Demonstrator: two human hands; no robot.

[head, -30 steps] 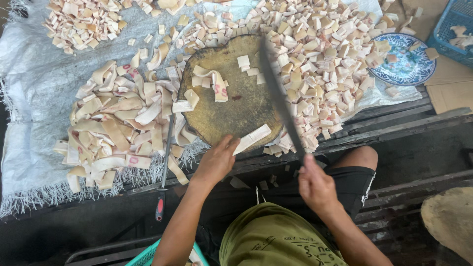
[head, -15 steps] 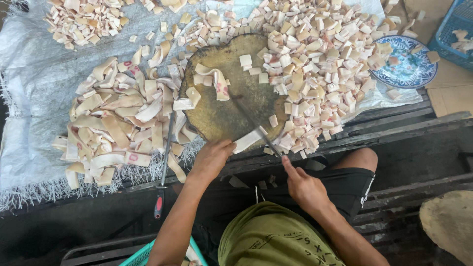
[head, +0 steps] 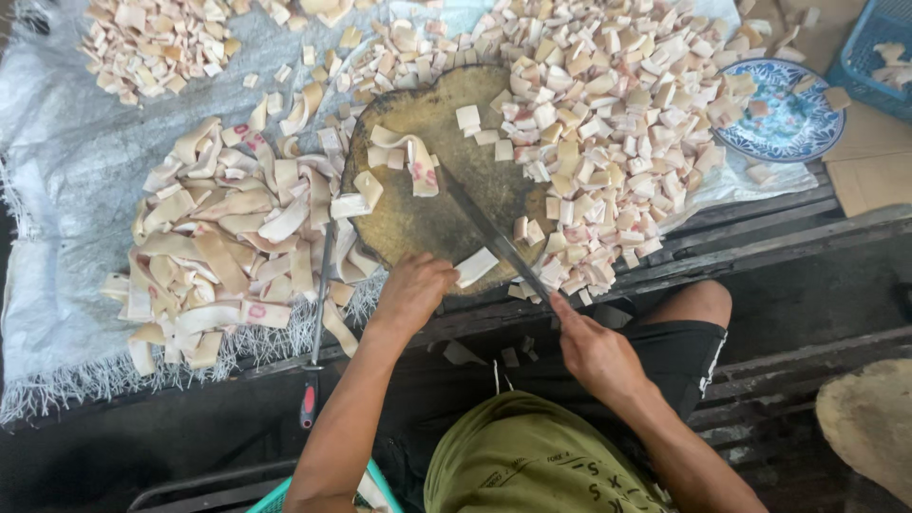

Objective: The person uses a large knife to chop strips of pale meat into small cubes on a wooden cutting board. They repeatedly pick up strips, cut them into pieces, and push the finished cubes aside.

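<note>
My right hand (head: 594, 351) grips the handle of a long knife (head: 489, 233), whose blade lies flat across the round wooden chopping block (head: 427, 209). My left hand (head: 413, 290) rests on the block's near edge, fingers pressing a pale strip (head: 475, 267) right beside the blade. A few more strips (head: 408, 157) lie at the block's far side. A heap of long pale strips (head: 223, 247) sits left of the block. A big spread of small cut cubes (head: 608, 123) lies to its right.
Everything lies on a grey woven sheet (head: 66, 190) over a dark slatted bench. A red-handled tool (head: 318, 323) lies at the sheet's near edge. A blue patterned plate (head: 784, 114) and a blue crate (head: 879, 47) stand at the right.
The knife has come down from a raised position to lie low across the block, next to the strip. My right hand has moved down and left; my left hand stays on the strip.
</note>
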